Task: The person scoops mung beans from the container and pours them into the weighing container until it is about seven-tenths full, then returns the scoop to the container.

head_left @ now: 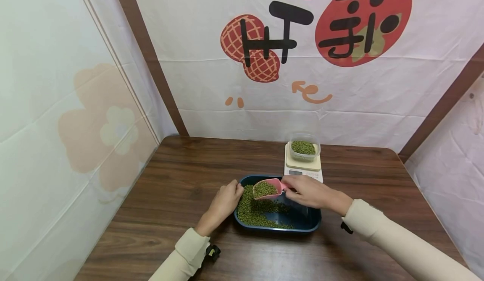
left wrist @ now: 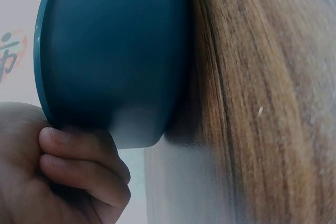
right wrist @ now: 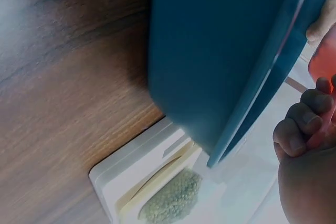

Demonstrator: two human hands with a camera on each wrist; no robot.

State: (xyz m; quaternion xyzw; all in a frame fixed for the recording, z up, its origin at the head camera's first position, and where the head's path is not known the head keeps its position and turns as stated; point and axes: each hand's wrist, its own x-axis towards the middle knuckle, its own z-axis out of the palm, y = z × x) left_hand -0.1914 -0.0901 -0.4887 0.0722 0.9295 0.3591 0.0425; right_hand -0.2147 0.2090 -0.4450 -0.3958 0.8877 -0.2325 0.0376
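My right hand (head_left: 307,190) grips the handle of a pink scoop (head_left: 279,185) held over a dark blue tray (head_left: 277,229). Green mung beans (head_left: 265,189) fill the scoop's bowl. More beans (head_left: 251,211) lie heaped toward the tray's left side, thinning out to the right, where the bottom shows. At the tray's left end, my left hand (head_left: 225,200) holds the rim. Its curled fingers (left wrist: 86,158) show against the outer wall in the left wrist view. In the right wrist view, fingers (right wrist: 302,121) wrap the scoop's pink handle.
Behind the tray, toward the right, a white kitchen scale (head_left: 316,175) stands on the wooden table (head_left: 181,176). A clear plastic container (head_left: 304,157) with green beans sits on its pan. A printed cloth wall (head_left: 211,123) rises along the table's back edge.
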